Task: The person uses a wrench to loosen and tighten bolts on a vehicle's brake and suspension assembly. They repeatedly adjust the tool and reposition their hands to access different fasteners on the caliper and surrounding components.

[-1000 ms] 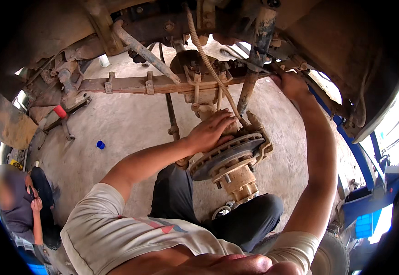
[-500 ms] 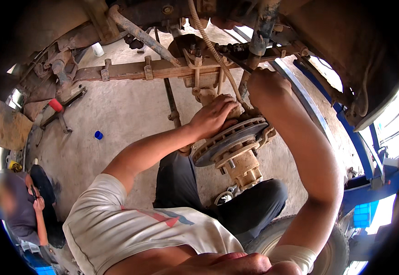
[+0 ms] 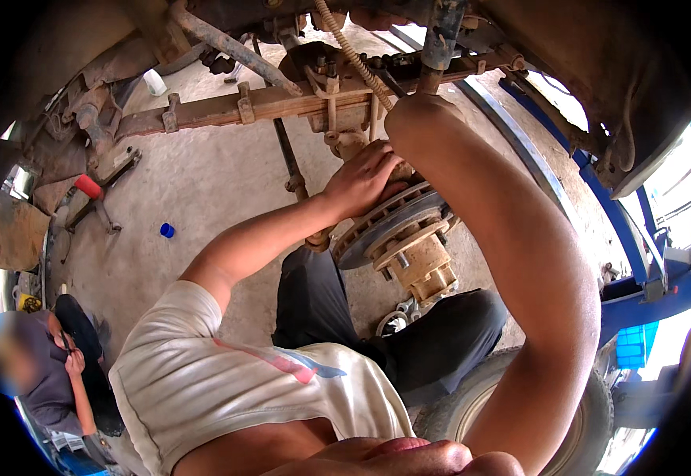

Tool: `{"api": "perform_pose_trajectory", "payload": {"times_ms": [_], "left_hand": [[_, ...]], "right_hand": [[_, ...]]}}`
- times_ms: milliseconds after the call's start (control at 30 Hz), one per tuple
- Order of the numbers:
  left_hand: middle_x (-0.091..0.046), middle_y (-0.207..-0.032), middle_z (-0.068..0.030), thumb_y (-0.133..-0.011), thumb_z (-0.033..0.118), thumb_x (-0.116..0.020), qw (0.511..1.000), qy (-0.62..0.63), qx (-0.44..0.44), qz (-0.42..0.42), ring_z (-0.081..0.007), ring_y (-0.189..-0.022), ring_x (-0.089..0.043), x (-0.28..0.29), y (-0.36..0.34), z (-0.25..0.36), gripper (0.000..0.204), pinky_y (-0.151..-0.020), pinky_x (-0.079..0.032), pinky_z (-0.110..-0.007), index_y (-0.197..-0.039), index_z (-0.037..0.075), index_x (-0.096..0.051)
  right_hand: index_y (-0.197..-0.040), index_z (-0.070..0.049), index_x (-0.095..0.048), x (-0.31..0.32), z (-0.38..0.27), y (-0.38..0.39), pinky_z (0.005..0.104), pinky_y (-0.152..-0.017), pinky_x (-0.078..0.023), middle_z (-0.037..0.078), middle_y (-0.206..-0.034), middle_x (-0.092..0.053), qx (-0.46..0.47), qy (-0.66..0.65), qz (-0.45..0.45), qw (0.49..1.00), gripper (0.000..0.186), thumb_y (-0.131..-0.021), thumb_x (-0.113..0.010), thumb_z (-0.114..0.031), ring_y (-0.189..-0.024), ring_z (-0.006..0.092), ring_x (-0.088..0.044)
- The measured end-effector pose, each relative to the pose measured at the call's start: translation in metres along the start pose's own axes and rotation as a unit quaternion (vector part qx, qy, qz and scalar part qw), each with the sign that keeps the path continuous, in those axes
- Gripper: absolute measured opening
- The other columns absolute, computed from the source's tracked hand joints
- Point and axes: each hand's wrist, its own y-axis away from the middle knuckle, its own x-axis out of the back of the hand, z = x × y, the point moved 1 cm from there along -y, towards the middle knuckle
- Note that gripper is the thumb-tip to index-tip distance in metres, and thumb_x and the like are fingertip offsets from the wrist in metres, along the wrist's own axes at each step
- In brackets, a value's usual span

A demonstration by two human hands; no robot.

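My left hand (image 3: 361,181) is closed, its fingers bent over a part just behind the upper edge of the rusty vented brake disc (image 3: 389,226). What lies under those fingers is hidden. Past the disc, my right hand (image 3: 422,117) is raised beside the shock absorber (image 3: 443,40), closed around the near end of a dark metal bar (image 3: 391,82). The back of that hand hides its fingers. The bar's far end reaches toward the U-bolts (image 3: 331,83) on the leaf spring (image 3: 274,103). Below the disc juts the rusty wheel hub (image 3: 424,274).
A ribbed hose (image 3: 349,46) hangs over the axle area. At the left are a red-topped stand (image 3: 88,187) and a small blue cap (image 3: 167,230) on the floor. Another person (image 3: 52,365) crouches at lower left. A tyre (image 3: 595,412) lies by my right arm; blue steel beams (image 3: 615,214) stand right.
My right hand has shifted left and upward, its elbow swinging out, and now covers more of the bar. The left hand stays behind the disc. The whole view has shifted slightly.
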Motion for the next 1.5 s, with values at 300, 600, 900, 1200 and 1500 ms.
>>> {"api": "perform_pose_trajectory", "payload": {"times_ms": [300,600,900,1200,1500], "left_hand": [[-0.051,-0.114,-0.0127,-0.084,0.025,-0.066,0.998,-0.028,-0.026,0.04,-0.0299,-0.108,-0.052,-0.004,0.003,-0.004,0.047,-0.092,-0.044,-0.039,-0.121,0.002,-0.047],[-0.05,-0.122,-0.0167,-0.086,0.024,-0.066,0.996,0.063,0.01,0.054,-0.0331,-0.114,-0.051,-0.001,-0.005,-0.01,0.045,-0.092,-0.046,-0.04,-0.12,0.001,-0.047],[-0.062,-0.106,-0.0147,-0.077,0.018,-0.069,0.985,0.124,-0.108,0.05,-0.03,-0.102,-0.058,0.027,-0.112,-0.039,0.038,-0.091,-0.042,-0.037,-0.108,0.002,-0.055],[-0.066,-0.07,-0.0122,-0.075,0.031,-0.07,0.999,-0.03,-0.013,0.014,-0.0332,-0.072,-0.062,0.009,-0.117,-0.043,0.024,-0.07,-0.048,-0.042,-0.069,0.009,-0.065],[-0.065,-0.067,-0.0109,-0.083,0.048,-0.062,0.996,-0.048,-0.049,0.053,-0.0321,-0.067,-0.064,-0.004,-0.125,-0.047,0.043,-0.067,-0.05,-0.041,-0.064,0.009,-0.065]], "right_hand": [[-0.108,-0.002,-0.066,-0.002,-0.005,0.003,0.0376,-0.076,-0.057,0.016,-0.108,-0.067,0.007,0.018,0.005,1.0,0.027,-0.082,-0.063,-0.011,-0.099,0.0293,-0.067],[-0.109,-0.002,-0.065,-0.003,0.001,0.008,0.0375,-0.075,-0.057,0.016,-0.108,-0.066,0.008,0.038,0.02,0.999,0.029,-0.082,-0.064,-0.012,-0.1,0.0293,-0.067],[-0.119,0.003,-0.057,0.003,0.0,0.024,0.042,-0.079,-0.052,0.016,-0.11,-0.065,0.019,0.121,0.1,0.987,0.039,-0.085,-0.061,-0.015,-0.098,0.0293,-0.064],[-0.072,-0.003,-0.071,-0.005,-0.112,0.159,0.0359,-0.053,-0.056,0.014,-0.081,-0.066,0.609,-0.001,0.032,0.793,0.018,-0.067,-0.065,-0.019,-0.072,0.0257,-0.063],[-0.068,-0.011,-0.072,-0.011,-0.048,0.097,0.0385,-0.057,-0.051,0.006,-0.072,-0.068,0.711,0.003,0.111,0.694,0.014,-0.065,-0.065,-0.022,-0.066,0.0223,-0.065]]}}
